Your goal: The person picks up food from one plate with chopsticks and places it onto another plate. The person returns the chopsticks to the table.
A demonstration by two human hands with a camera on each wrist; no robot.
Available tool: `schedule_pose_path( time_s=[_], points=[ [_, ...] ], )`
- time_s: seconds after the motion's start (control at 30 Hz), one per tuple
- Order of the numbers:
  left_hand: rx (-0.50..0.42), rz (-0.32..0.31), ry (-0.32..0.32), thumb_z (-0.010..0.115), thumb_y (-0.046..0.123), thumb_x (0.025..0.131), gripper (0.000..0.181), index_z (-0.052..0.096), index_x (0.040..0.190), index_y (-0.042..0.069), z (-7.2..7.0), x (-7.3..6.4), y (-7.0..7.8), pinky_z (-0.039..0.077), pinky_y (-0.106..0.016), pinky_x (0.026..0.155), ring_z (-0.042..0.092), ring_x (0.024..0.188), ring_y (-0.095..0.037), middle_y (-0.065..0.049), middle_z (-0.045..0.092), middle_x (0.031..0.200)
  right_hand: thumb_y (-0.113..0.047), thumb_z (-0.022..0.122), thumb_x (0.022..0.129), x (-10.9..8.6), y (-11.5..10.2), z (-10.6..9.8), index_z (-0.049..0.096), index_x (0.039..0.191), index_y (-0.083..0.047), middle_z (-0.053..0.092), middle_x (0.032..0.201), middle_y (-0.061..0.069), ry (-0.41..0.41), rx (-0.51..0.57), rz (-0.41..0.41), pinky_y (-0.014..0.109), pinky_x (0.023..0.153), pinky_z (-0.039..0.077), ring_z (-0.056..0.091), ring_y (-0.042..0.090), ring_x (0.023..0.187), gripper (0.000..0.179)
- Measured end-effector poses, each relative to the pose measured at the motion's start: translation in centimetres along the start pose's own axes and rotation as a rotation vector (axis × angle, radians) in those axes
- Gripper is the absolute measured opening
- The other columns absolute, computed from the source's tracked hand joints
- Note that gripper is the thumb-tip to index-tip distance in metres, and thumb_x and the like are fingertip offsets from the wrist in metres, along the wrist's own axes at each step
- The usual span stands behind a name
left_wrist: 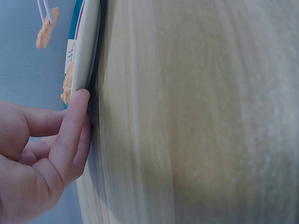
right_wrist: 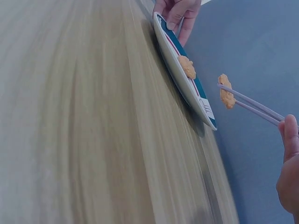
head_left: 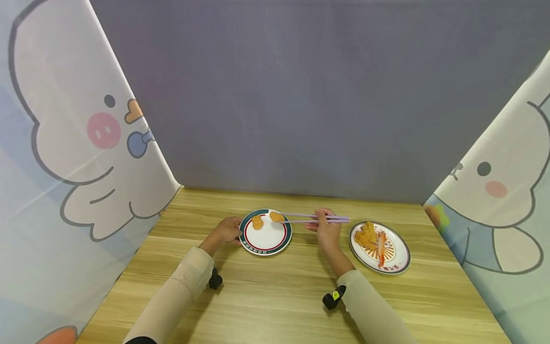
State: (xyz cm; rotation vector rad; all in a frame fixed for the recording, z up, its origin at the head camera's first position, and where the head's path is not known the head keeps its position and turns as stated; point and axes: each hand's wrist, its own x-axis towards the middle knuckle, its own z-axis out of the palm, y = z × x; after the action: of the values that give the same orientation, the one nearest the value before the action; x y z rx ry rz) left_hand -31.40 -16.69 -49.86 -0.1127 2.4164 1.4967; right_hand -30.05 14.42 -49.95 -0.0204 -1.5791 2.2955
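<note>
My left hand (head_left: 229, 230) pinches the left rim of a white plate (head_left: 266, 242) with a dark green border and red ring, thumb on top and fingers at the underside. One golden nugget (head_left: 257, 222) lies on this plate, near the held side. In my right hand (head_left: 327, 232) is a pair of light purple chopsticks (head_left: 339, 220), pointing left. Their tips grip a second nugget (right_wrist: 227, 91), which hangs above the plate's right part, apart from its surface in the right wrist view.
To the right stands another white plate (head_left: 400, 257) with a dark rim, bearing a fried, golden-brown piece (head_left: 365, 235) and a red-and-white strip of food (head_left: 381, 248). A grey panel (head_left: 301, 105) closes the wooden table's (head_left: 275, 296) back; cartoon-printed cloths flank both sides.
</note>
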Motion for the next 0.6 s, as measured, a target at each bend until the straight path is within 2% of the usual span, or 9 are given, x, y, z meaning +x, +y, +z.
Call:
schedule_pose_path(
  time_s=[0.27, 0.43, 0.6],
  points=[
    [0.003, -0.006, 0.007, 0.054, -0.014, 0.089, 0.057, 0.052, 0.145, -0.003, 0.0, 0.1, 0.0, 0.068, -0.031, 0.065, 0.066, 0.082, -0.023, -0.025, 0.061, 0.115, -0.005, 0.053, 0.104, 0.1, -0.6, -0.8, 0.060, 0.098, 0.011, 0.067, 0.075, 0.005, 0.004, 0.018, -0.008, 0.031, 0.051, 0.065, 0.072, 0.018, 0.056, 0.018],
    [0.006, -0.006, 0.001, 0.054, -0.015, 0.089, 0.057, 0.051, 0.145, -0.004, 0.0, 0.1, 0.0, 0.068, -0.031, 0.065, 0.067, 0.081, -0.023, -0.026, 0.062, 0.116, -0.006, 0.054, 0.104, 0.0, -0.8, -1.0, 0.060, 0.097, 0.009, 0.068, 0.074, 0.003, 0.009, 0.033, -0.008, 0.030, 0.050, 0.065, 0.072, 0.018, 0.055, 0.018],
    [0.014, -0.009, -0.003, 0.055, -0.014, 0.090, 0.057, 0.050, 0.146, -0.004, -0.1, 0.1, 0.0, 0.068, -0.031, 0.065, 0.068, 0.081, -0.023, -0.025, 0.063, 0.116, -0.008, 0.053, 0.105, -0.1, -1.1, -1.3, 0.057, 0.103, 0.014, 0.068, 0.076, 0.002, 0.006, 0.032, 0.006, 0.029, 0.051, 0.065, 0.071, 0.016, 0.053, 0.023]
  ],
)
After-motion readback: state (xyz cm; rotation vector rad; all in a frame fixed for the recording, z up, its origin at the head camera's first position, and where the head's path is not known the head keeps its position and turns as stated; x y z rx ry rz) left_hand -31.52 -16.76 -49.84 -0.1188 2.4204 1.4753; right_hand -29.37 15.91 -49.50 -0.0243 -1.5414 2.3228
